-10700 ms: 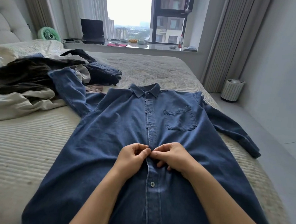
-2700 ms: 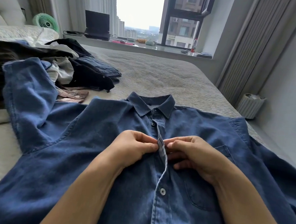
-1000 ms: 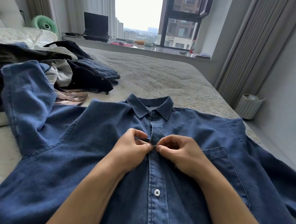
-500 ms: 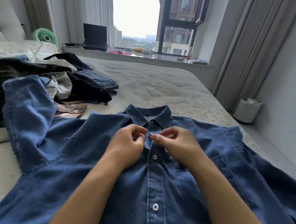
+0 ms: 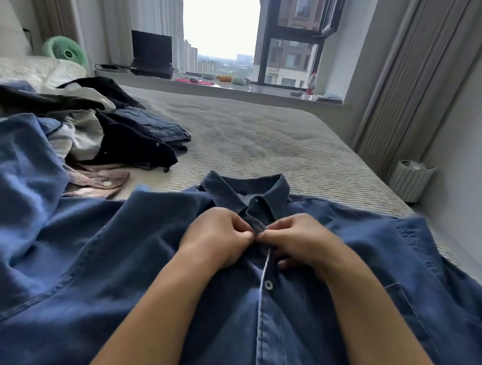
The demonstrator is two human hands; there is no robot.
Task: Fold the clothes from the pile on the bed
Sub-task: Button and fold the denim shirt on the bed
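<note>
The denim shirt (image 5: 339, 315) lies face up across the near edge of the bed (image 5: 265, 138), collar pointing toward the far edge and the window. Toward the left edge of the bed, the pile of clothes (image 5: 101, 134) waits unfolded, dark and pale garments heaped together, with the shirt's left sleeve thrown up against it and a pinkish cuff (image 5: 101, 183) lying just beside. At the middle, the left hand (image 5: 216, 240) has its fingers curled and pinches the placket just below the collar (image 5: 245, 188), and the right hand (image 5: 295, 239) pinches the opposite edge of the same strip, so the fingertips meet at one button. Over the last few seconds both hands have climbed the front: ten seconds ago they worked near the waist, a second ago at chest height, and now they sit close under the collar, with a fastened button (image 5: 268, 284) showing below them. That suggests the buttoning is nearly done, perhaps with only the collar button left, and the folding proper has not yet begun. On the right, the chest pocket and right sleeve spread toward the right edge of the bed, beyond which a ribbed bin (image 5: 409, 178) stands on the floor.
</note>
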